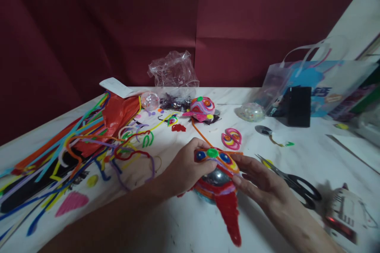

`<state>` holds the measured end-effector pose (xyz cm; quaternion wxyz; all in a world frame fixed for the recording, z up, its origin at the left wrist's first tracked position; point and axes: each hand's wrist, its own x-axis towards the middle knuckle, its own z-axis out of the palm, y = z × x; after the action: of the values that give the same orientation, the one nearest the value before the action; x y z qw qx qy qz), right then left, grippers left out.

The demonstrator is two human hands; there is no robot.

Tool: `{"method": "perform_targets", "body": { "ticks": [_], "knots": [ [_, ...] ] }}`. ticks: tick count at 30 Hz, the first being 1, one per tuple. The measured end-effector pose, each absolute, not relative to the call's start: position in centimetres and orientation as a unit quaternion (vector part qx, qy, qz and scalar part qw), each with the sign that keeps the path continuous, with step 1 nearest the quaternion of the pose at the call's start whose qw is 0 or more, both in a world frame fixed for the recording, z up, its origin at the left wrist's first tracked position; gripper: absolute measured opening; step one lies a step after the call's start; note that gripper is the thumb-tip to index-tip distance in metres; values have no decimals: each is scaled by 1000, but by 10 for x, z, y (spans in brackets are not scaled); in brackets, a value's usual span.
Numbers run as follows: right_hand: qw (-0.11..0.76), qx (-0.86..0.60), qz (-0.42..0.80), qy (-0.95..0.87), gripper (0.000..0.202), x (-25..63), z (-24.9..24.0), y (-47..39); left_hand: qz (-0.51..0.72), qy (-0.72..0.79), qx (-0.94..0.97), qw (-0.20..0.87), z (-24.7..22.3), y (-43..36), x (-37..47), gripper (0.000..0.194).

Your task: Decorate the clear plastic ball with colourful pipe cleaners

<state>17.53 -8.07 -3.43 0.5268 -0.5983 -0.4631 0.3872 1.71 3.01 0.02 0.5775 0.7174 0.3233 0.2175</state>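
Note:
Both hands are on a round craft figure (218,178) covered in coiled pipe cleaners, low over the table's front middle. It has two blue eyes, a green spot between them, a shiny dark dome and a long red flap pointing down. My left hand (190,166) wraps its left side, thumb lying across the front below the eyes. My right hand (261,178) grips the right edge between thumb and fingers. An orange pipe cleaner (202,132) stretches out behind the figure. Just beyond lies a pink coiled piece (231,139) with orange spots.
Black scissors (292,182) lie right of my right hand, near a white device (348,213) with a red light. Loose pipe cleaners (80,138) spread across the left. Behind stand a second pink figure (202,107), a clear plastic bag (175,73), a black box (299,106) and a carrier bag (314,71).

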Motion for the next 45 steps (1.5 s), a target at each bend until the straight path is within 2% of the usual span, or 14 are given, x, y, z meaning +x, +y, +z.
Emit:
{"method": "perform_targets", "body": {
  "ticks": [4, 10, 17, 23, 25, 30, 35, 37, 41, 45],
  "knots": [
    [519, -604, 391, -462, 48, 177, -31, -83, 225, 318, 720, 574, 0, 29, 17, 28],
    [510, -625, 360, -468, 68, 174, -42, -78, 237, 307, 719, 577, -1, 30, 16, 34],
    [472, -635, 333, -514, 56, 172, -33, -81, 233, 305, 708, 592, -2, 27, 17, 38],
    [431, -689, 302, -498, 81, 168, -36, -88, 233, 326, 728, 557, 1, 25, 15, 40],
    [422, -693, 297, -505, 84, 166, -39, -88, 233, 323, 728, 558, 2, 25, 14, 40],
    [433, -669, 312, -518, 77, 162, -41, -83, 227, 317, 715, 580, 2, 24, 14, 40],
    [438, -672, 277, -529, 70, 173, -44, -84, 230, 323, 714, 577, 1, 23, 15, 41],
    [447, -671, 210, -553, 56, 176, -46, -87, 232, 328, 714, 574, -1, 23, 16, 41],
    [437, -619, 33, -652, 14, 168, -42, -93, 234, 327, 705, 584, -4, 24, 17, 41],
    [388, -594, -21, -705, 8, 156, -33, -93, 235, 330, 711, 575, -6, 24, 17, 39]
  ]
}}
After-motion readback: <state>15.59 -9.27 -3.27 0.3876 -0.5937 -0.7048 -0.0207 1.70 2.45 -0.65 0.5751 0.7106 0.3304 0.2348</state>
